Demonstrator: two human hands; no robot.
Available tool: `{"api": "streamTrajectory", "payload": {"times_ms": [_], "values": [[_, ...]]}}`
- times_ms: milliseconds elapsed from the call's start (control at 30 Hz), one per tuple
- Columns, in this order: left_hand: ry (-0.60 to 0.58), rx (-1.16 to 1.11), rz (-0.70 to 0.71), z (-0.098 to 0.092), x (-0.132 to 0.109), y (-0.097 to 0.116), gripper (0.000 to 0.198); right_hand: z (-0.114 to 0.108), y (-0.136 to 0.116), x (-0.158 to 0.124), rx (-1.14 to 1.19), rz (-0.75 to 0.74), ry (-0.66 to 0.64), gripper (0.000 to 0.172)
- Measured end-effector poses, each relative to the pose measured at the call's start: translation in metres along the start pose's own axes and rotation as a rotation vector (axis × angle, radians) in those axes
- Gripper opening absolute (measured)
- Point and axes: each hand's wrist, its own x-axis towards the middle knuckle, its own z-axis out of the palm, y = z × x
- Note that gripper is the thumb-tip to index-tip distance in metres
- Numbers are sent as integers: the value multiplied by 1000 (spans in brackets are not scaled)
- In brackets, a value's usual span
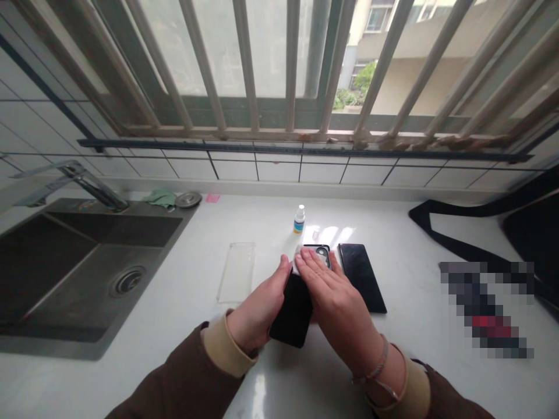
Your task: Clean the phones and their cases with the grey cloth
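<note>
A black smartphone [292, 317] is held above the white counter, its back and camera lenses turned up. My left hand [262, 299] grips it along the left edge, with the thumb up beside the top part. Across the upper back lies my right hand [334, 291], fingers together and flat, pressing a small white wipe [299, 256] near the lenses. Most of the wipe is hidden under those fingers. To the left rests a clear phone case [236, 273]. A dark flat device [362, 276] lies to the right. Beyond the phone stands a small white-capped bottle [299, 221], with a tiny clear piece [315, 234] beside it.
At left is a dark sink [102, 343] with a chrome faucet [96, 189]. A green cloth [161, 198], a round metal lid [188, 199] and a pink scrap [212, 198] lie behind it. A black strap [463, 206] and a blurred-out item [484, 308] are at right.
</note>
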Motion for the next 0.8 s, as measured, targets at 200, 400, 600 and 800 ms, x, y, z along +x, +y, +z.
{"api": "streamTrajectory", "payload": {"times_ms": [200,400,600,800], "values": [[104,-117,-18,4,1,14,61,4,-3,-1,119,-169,-158,54],[123,-150,-18,2,2,22,66,3,-7,-3,204,-250,-216,59],[12,-103,-63,2,-1,9,61,2,-5,0,89,-113,-101,62],[-16,-42,-4,-2,1,-3,58,0,0,1,30,-6,-1,62]]}}
